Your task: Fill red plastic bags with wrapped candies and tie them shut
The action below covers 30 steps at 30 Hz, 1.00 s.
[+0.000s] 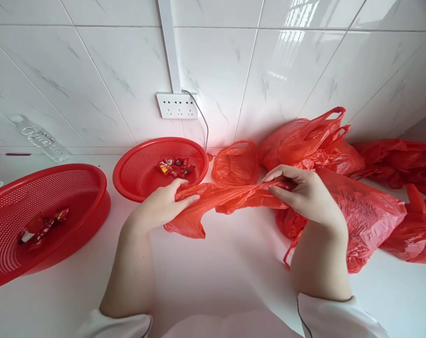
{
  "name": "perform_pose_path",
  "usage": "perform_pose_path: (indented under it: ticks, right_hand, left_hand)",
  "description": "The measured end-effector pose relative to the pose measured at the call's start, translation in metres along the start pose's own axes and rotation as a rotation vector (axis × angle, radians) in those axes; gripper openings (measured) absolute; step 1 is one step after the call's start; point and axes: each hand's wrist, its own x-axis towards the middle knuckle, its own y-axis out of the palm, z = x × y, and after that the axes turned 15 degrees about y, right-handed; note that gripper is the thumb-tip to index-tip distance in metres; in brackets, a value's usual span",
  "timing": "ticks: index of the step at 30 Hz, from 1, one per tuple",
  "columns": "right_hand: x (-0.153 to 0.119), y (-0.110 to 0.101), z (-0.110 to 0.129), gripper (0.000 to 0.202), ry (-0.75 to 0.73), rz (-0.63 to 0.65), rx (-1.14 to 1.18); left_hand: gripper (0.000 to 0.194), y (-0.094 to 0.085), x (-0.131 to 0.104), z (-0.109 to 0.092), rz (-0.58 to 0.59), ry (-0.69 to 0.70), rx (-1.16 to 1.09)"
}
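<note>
A thin red plastic bag (230,195) is stretched sideways between my two hands, above the white tabletop. My left hand (167,204) grips its left end, with the thumb lying over the plastic. At the other end, my right hand (297,190) pinches the bag between thumb and fingers. Just behind my left hand stands a red mesh basket (128,173) with several small wrapped sweets (178,166) inside. Behind the stretched bag sits a small red bag (236,164) with its handle loop up. Filled red bags (364,211) lie beside my right hand.
A larger red basket (96,188) with wrapped pieces (44,227) stands at the left. A clear plastic bottle (40,138) lies by the tiled wall. A power socket (178,105) with a grey cable is on the wall. More red bags (403,157) crowd the right side.
</note>
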Motion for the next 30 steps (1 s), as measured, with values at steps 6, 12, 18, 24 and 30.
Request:
perform_pose_path:
  ticks: [6,12,18,24,30]
  right_hand:
    - [-0.01,-0.008,0.006,0.014,-0.031,-0.02,0.106]
    - [-0.005,-0.002,0.01,0.011,-0.086,0.16,0.075]
    - [-0.01,-0.021,0.002,0.014,-0.155,0.335,-0.247]
    - [-0.019,-0.033,-0.029,0.017,0.075,0.177,-0.591]
    - [-0.047,-0.021,0.01,0.025,-0.122,-0.146,-0.491]
  left_hand:
    - [0.044,0.031,-0.014,-0.036,-0.378,0.377,0.379]
    - [0.027,0.082,0.0,-0.051,-0.156,0.504,0.226]
    - [0.029,0.056,0.027,-0.019,0.056,0.228,-0.333]
    - [0.024,0.036,0.035,-0.003,-0.203,0.187,-0.484]
    - [0.024,0.039,0.037,-0.006,-0.211,0.201,-0.701]
